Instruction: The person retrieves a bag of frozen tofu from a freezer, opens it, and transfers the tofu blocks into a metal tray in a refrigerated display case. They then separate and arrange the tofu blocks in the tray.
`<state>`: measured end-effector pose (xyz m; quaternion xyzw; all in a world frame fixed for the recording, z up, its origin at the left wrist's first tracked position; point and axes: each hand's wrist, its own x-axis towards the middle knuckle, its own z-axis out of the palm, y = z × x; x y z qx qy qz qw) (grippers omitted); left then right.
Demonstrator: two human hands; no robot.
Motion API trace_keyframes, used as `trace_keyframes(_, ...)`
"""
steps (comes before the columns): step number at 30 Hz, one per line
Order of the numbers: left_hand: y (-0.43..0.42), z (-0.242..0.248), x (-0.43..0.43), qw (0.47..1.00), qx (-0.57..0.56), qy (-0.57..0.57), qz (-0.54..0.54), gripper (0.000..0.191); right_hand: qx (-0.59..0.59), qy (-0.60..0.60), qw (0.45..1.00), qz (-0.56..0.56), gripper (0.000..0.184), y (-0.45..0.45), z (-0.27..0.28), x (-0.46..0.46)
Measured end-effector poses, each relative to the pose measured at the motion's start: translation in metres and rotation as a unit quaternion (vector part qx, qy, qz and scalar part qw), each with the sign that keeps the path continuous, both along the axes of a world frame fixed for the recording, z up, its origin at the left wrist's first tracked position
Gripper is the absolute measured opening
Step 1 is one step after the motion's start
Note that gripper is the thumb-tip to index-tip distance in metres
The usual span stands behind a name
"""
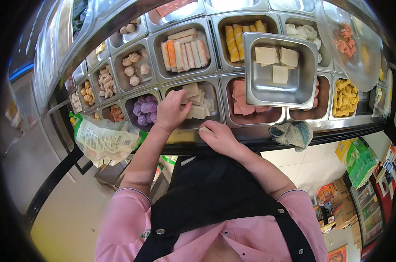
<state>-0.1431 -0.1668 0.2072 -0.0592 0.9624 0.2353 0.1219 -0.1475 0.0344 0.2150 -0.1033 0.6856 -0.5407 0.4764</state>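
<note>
Before me is a steel pan of pale square slices [198, 111], some of them stacked and overlapping. My left hand [172, 109] reaches into this pan, thumb and fingers at the slices' left side; whether it grips one is hidden. Near the counter's front edge, my right hand [217, 137] is closed around a small pale piece. To the right, a tilted steel pan [280, 95] rests across neighbouring pans, with several of the same pale squares [280, 74] inside.
Pans of purple balls [145, 109], wrapped sticks [184, 54], pink slices [242, 98] and yellow pieces [344, 96] surround the work area. A plastic bag [106, 139] lies at the left front edge, a cloth [293, 134] at the right. A clear lid [352, 49] stands at upper right.
</note>
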Motion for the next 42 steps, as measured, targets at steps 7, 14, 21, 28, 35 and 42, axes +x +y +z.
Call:
trace_keyframes(7,-0.005,0.011,0.021,0.995,0.004,0.041,-0.086,0.028,0.138,0.155,0.964,0.169,0.032,-0.019,0.011,-0.003)
trace_keyframes(14,-0.003,-0.002,0.030,0.990,-0.026,0.033,-0.136,0.035,0.176,0.165,0.957,0.163,0.031,-0.032,0.013,-0.002)
trace_keyframes(21,-0.003,-0.015,0.035,0.984,-0.006,0.150,-0.095,0.021,0.189,0.173,0.961,0.099,0.029,-0.031,0.013,0.005)
trace_keyframes(28,-0.008,0.023,0.059,0.957,0.281,-0.005,0.066,0.027,-0.014,-0.235,0.948,-0.212,0.030,-0.018,0.035,-0.005)
trace_keyframes(35,0.018,0.064,0.077,0.568,0.739,-0.220,0.288,0.046,-0.027,0.088,0.980,-0.177,0.035,-0.045,0.042,0.028)
trace_keyframes(42,0.005,0.069,0.095,0.680,0.699,-0.077,0.207,0.047,-0.073,0.164,0.964,-0.196,0.034,-0.056,0.076,0.046)
